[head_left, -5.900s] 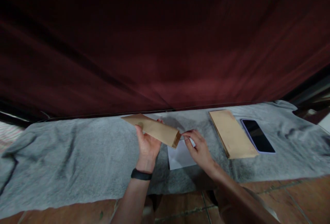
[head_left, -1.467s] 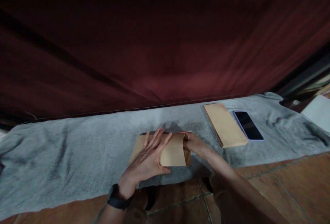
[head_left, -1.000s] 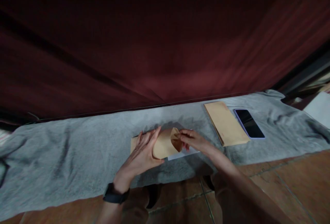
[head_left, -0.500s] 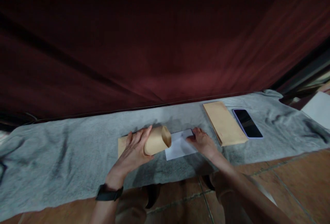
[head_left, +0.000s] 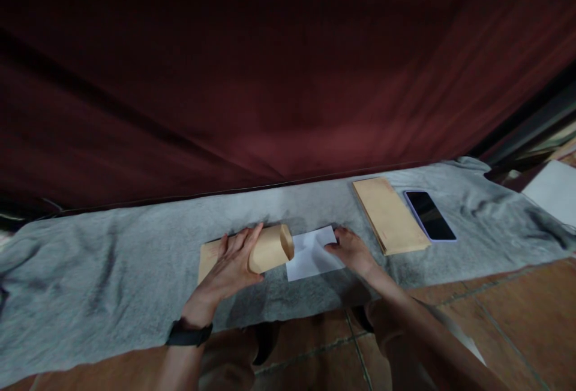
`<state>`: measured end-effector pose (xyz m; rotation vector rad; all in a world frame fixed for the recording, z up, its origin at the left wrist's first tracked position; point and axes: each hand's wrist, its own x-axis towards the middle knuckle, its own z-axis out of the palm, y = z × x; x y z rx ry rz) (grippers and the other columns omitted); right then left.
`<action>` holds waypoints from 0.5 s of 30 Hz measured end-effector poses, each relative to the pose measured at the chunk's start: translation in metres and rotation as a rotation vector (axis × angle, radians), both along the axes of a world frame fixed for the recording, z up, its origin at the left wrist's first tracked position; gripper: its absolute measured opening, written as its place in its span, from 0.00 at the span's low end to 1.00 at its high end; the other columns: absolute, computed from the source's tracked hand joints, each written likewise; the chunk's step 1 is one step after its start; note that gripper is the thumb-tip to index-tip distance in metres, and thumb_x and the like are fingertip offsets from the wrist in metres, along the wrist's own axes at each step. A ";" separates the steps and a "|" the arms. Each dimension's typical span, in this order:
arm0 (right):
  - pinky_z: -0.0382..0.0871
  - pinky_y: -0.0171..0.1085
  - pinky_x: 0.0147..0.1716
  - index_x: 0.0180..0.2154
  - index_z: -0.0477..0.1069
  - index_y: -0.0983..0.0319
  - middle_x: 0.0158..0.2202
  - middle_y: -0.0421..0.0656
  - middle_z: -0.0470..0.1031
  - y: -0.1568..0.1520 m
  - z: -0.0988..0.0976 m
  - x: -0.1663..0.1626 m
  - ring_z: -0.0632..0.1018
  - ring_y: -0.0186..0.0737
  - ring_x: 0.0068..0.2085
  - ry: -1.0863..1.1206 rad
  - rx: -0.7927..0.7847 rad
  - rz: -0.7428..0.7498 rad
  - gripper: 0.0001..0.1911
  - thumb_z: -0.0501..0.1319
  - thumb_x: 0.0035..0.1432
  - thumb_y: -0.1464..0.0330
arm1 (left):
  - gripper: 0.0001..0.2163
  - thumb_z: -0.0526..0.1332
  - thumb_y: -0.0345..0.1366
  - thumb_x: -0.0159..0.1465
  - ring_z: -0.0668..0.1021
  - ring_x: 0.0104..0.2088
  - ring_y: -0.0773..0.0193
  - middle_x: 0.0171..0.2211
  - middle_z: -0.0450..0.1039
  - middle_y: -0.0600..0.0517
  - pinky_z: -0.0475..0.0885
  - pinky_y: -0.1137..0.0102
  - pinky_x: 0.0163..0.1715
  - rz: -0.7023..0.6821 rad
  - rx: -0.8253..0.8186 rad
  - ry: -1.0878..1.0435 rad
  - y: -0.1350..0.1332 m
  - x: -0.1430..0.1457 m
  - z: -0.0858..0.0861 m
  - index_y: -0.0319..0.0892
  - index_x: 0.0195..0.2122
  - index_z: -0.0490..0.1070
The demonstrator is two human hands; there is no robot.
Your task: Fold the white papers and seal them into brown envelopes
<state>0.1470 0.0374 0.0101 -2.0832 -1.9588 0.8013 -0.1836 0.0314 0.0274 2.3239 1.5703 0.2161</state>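
A brown paper envelope (head_left: 270, 248) lies on the grey cloth, its mouth bulging apart toward the right. Across its middle rests my left hand (head_left: 233, 264), thumb and fingers gripping the envelope from both long edges. Just right of the mouth lies a sheet of white paper (head_left: 310, 262), flat and seemingly folded, its left edge close to the opening. My right hand (head_left: 355, 253) pinches the paper's right end between thumb and fingers. Whether the paper's left edge touches the envelope, I cannot tell.
To the right is a stack of brown envelopes (head_left: 392, 217), with a phone in a purple case (head_left: 431, 216) beside it. Grey cloth (head_left: 148, 259) covers the long narrow surface. Dark red fabric (head_left: 288, 79) hangs behind it. White paper (head_left: 553, 190) shows at the far right.
My right thumb and fingers have closed on the paper's right end, which now shows a slight bend. My left hand and the envelope have shifted slightly left.
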 end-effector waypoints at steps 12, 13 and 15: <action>0.68 0.38 0.30 0.35 0.73 0.59 0.30 0.42 0.78 0.018 -0.005 0.045 0.77 0.44 0.31 0.858 0.073 -0.216 0.14 0.65 0.49 0.57 | 0.54 0.68 0.38 0.50 0.58 0.69 0.43 0.68 0.55 0.43 0.43 0.45 0.69 -0.003 -0.111 0.048 0.003 0.010 0.005 0.51 0.74 0.36; 0.69 0.38 0.30 0.36 0.74 0.59 0.31 0.42 0.79 0.017 -0.002 0.044 0.77 0.44 0.31 0.915 0.059 -0.226 0.16 0.66 0.48 0.57 | 0.54 0.68 0.39 0.50 0.58 0.69 0.44 0.68 0.55 0.44 0.42 0.46 0.69 -0.006 -0.118 0.048 0.003 0.010 0.005 0.51 0.74 0.35; 0.69 0.38 0.31 0.36 0.75 0.60 0.31 0.42 0.80 0.016 0.004 0.043 0.77 0.42 0.30 0.975 0.042 -0.246 0.18 0.68 0.47 0.56 | 0.55 0.68 0.39 0.50 0.57 0.70 0.44 0.68 0.55 0.44 0.42 0.46 0.70 -0.012 -0.122 0.038 0.003 0.011 0.004 0.52 0.74 0.34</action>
